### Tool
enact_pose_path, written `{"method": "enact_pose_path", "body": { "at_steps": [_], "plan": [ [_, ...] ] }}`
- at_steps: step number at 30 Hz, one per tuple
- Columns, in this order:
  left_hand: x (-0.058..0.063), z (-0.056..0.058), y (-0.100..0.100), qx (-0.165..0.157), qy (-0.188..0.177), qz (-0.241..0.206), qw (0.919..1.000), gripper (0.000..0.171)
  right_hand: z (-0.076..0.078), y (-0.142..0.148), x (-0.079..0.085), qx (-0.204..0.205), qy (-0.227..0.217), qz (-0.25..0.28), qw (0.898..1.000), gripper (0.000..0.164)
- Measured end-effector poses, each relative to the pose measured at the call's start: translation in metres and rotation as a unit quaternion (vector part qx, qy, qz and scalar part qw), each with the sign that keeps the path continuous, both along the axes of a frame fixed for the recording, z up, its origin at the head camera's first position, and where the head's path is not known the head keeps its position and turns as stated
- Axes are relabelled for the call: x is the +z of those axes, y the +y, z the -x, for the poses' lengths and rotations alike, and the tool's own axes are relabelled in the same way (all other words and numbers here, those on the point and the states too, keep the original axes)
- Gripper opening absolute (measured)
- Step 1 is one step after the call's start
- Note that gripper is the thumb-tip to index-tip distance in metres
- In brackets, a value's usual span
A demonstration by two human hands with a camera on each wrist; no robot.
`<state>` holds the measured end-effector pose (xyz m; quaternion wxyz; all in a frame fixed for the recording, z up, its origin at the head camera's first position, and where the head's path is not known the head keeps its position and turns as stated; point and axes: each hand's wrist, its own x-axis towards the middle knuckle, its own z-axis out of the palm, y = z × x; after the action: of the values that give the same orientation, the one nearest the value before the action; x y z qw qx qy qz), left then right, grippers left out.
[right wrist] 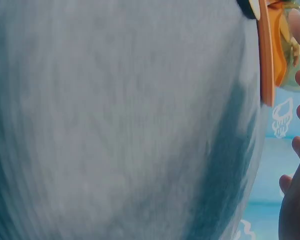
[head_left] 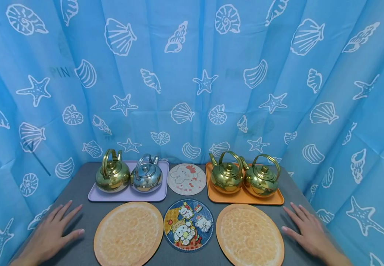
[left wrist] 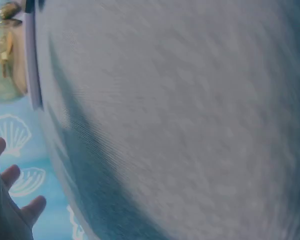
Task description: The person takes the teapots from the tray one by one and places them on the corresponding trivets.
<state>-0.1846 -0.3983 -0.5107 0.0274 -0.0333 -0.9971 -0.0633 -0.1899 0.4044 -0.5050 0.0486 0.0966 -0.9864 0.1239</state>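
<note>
My left hand (head_left: 53, 232) is at the table's left side, fingers spread, holding nothing. Its fingers (left wrist: 10, 177) also show at the edge of the left wrist view. On the right side my right hand (head_left: 308, 231) is spread the same way and holds nothing. Nearest the left hand are a tan round placemat (head_left: 129, 232) and a lilac tray (head_left: 127, 197) bearing a gold teapot (head_left: 112, 176) and a silver teapot (head_left: 147, 178). Close to the right hand lie another tan placemat (head_left: 250, 234) and an orange tray (head_left: 245, 200) with two gold teapots (head_left: 228, 178), spouts pointing left.
Between the trays lies a pale round mat (head_left: 187, 180) with a rabbit drawing. A dark blue cartoon mat (head_left: 188, 226) sits between the tan placemats. Blue curtains (head_left: 192, 92) with white shells surround the grey table (head_left: 82, 195) at the back and sides.
</note>
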Motion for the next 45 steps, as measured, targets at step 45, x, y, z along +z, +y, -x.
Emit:
{"method": "enact_pose_path", "body": {
  "at_steps": [45],
  "plan": [
    [0.058,-0.008,0.08,0.096,0.171,-0.362,0.9114,0.051,-0.011,-0.107,-0.009,0.044,0.073,0.209,0.974,0.051]
  ]
}}
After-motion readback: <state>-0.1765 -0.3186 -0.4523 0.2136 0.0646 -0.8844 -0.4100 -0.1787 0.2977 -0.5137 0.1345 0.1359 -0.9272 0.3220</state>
